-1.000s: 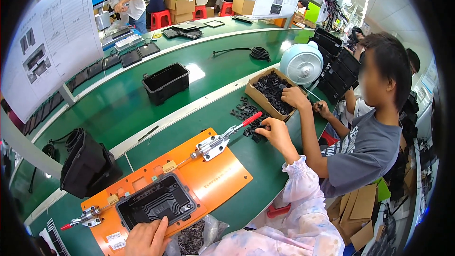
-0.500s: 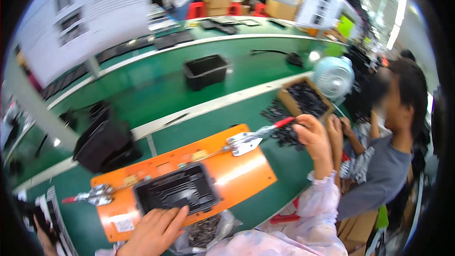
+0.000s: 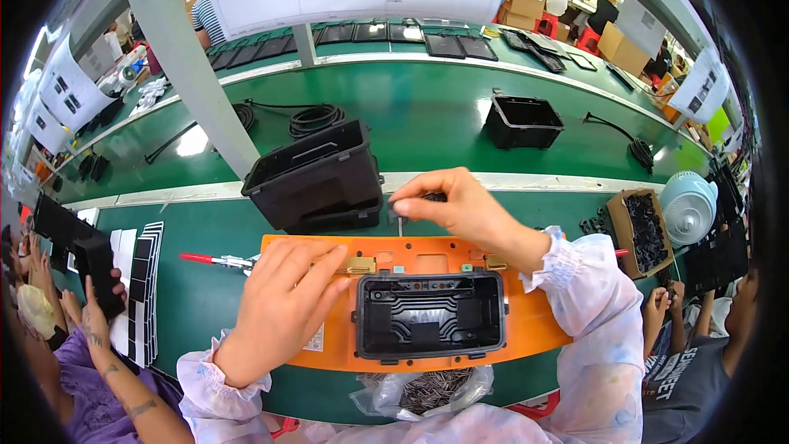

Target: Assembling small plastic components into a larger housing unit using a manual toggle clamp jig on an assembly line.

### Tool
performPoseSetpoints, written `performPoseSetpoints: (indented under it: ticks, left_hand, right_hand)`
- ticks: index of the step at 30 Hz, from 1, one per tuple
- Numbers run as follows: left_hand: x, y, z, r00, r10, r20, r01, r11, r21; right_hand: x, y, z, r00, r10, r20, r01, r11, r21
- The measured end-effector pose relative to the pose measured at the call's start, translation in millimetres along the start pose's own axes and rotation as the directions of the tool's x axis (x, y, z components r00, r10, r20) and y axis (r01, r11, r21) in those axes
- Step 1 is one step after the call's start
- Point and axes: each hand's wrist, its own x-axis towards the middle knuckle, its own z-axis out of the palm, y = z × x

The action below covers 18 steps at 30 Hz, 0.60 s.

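Observation:
An orange fixture plate point(image 3: 534, 319) lies in front of me with a black rectangular plastic box point(image 3: 429, 345) set on it, its open side up. My left hand point(image 3: 283, 300) reaches over the plate's left part, fingers stretched toward a brass-coloured block point(image 3: 360, 265) beside the box. It covers most of a toggle clamp with a red handle point(image 3: 197, 258). Beyond the plate's far edge, my right hand point(image 3: 464, 210) has thumb and forefinger pinched together. Something small and dark shows at those fingertips, too small to name.
A large black bin point(image 3: 316, 181) stands behind the plate, and a smaller black bin point(image 3: 526, 125) farther back. A bag of screws point(image 3: 436, 390) lies nearest me. At right are a carton of black parts point(image 3: 645, 234) and a fan point(image 3: 689, 205). Co-workers sit on both sides.
The view has swung to the left. My right hand has left the right clamp's red handle and moved beyond the plate. My left hand has gone from the box's near edge to the left clamp.

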Motion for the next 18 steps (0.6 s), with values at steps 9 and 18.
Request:
performPoseSetpoints:
  ticks: [9, 18]
  left_hand:
    - [2, -15, 20, 0.995, 0.081, 0.050, -0.079, 0.996, -0.037]
    - [-1, -11, 26, 0.988, 0.059, 0.141, -0.055, 0.998, -0.038]
  right_hand:
    - [-18, -30, 24, 0.944, 0.284, 0.168, -0.279, 0.959, -0.051]
    - [-22, -17, 25, 0.981, 0.107, 0.161, -0.093, 0.991, -0.093]
